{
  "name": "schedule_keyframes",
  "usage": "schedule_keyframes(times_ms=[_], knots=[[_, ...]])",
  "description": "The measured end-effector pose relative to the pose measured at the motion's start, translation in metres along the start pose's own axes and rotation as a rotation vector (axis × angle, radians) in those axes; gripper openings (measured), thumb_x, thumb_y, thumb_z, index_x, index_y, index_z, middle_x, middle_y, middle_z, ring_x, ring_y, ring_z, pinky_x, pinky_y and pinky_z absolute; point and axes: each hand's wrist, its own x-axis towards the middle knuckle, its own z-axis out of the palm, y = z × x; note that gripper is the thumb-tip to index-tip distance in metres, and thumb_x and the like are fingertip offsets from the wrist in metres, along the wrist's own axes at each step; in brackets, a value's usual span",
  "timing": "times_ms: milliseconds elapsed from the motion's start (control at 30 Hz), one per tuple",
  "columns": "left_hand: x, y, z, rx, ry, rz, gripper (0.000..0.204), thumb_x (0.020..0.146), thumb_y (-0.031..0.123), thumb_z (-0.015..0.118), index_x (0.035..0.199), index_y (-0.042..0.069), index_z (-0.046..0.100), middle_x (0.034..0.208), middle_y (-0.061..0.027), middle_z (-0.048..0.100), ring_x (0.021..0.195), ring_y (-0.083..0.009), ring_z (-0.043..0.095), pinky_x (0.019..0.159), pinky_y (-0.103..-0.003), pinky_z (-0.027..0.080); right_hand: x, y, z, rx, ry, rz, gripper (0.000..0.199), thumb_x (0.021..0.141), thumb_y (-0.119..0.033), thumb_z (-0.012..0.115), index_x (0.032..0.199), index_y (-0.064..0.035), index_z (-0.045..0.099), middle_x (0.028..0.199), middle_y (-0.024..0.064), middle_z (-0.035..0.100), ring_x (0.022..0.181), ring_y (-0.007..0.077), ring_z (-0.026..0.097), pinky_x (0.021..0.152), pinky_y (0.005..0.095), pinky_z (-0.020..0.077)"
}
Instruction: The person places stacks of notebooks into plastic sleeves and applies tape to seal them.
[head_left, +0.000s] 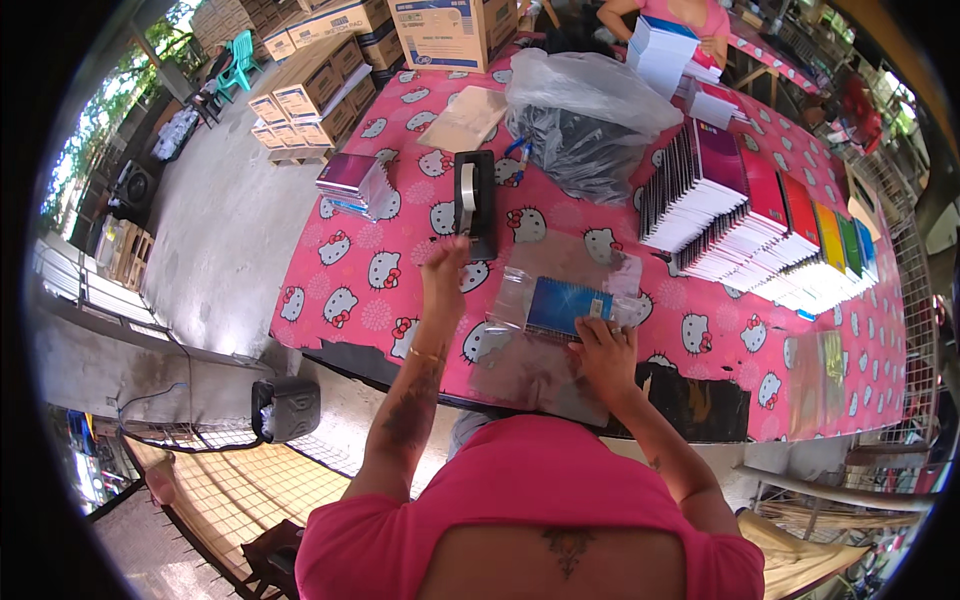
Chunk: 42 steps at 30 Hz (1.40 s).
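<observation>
At the near end of a black tape dispenser [481,205], my left hand [445,270] has its fingers pinched together at the free end of the adhesive tape [468,186]. The strip between the fingertips is too small to see clearly. A small blue spiral notebook [562,305] lies in front of me, with a clear plastic sleeve [510,298] spreading out past its sides. My right hand [605,355] rests on the notebook's near right corner, fingers stretched out over its cover.
Rows of spiral notebooks [740,215] stand at the right. A grey plastic bag [590,120] sits beyond the dispenser, a wrapped notebook stack [355,185] to its left. Clear sleeves [815,370] lie far right. Cartons [310,95] are stacked behind; another person [700,20] is across the table.
</observation>
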Motion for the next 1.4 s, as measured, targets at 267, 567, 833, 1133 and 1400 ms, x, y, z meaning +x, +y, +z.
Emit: schedule_keyframes(times_ms=[267,567,833,1133,1400], knots=[[-0.005,0.004,-0.029,1.071,0.022,0.512,0.017,0.084,0.023,0.069,0.083,0.008,0.076,0.078,-0.0178,0.071,0.066,-0.0327,0.070,0.056,-0.041,0.053,0.004,-0.001,-0.005,0.011,0.016,-0.020,0.039,0.081,-0.028,0.073,0.115,-0.0103,0.065,0.107,0.0026,0.061,0.104,0.0226,0.061,0.092,0.0416,0.0399],[-0.103,-0.025,0.088,1.462,-0.403,0.473,0.042,0.087,0.047,0.069,0.084,0.005,0.071,0.082,-0.0186,0.071,0.082,-0.0420,0.067,0.077,-0.051,0.050,0.000,-0.001,-0.006,0.030,0.009,-0.017,0.042,0.079,-0.030,0.074,0.115,-0.0113,0.065,0.104,0.0019,0.061,0.102,0.0207,0.060,0.091,0.0399,0.0396],[-0.106,-0.013,0.065,1.501,-0.570,0.683,0.037,0.084,0.044,0.070,0.093,0.008,0.067,0.097,-0.0149,0.068,0.092,-0.0358,0.064,0.083,-0.049,0.046,0.030,0.003,-0.031,-0.003,-0.135,-0.036,0.042,0.087,-0.040,0.068,0.117,-0.0100,0.067,0.101,0.0087,0.061,0.103,0.0267,0.063,0.095,0.0458,0.0396],[-0.122,0.005,0.063,0.919,-0.597,0.843,0.037,0.085,0.002,0.061,0.122,0.007,0.061,0.107,-0.0214,0.064,0.095,-0.0404,0.063,0.078,-0.048,0.050,0.115,0.130,-0.025,1.087,-0.921,0.492,0.082,0.098,-0.073,0.026,0.132,-0.0087,0.064,0.112,0.0126,0.071,0.107,0.0209,0.065,0.091,0.0340,0.0491],[-0.059,-0.005,0.043,0.801,-0.477,0.459,0.048,0.085,-0.005,0.053,0.132,0.003,0.054,0.107,-0.0264,0.066,0.096,-0.0424,0.066,0.077,-0.043,0.054,0.122,0.064,-0.079,1.005,-0.336,0.313,0.066,0.097,-0.059,0.050,0.131,-0.0044,0.063,0.115,0.0157,0.071,0.104,0.0247,0.068,0.091,0.0353,0.0503]])
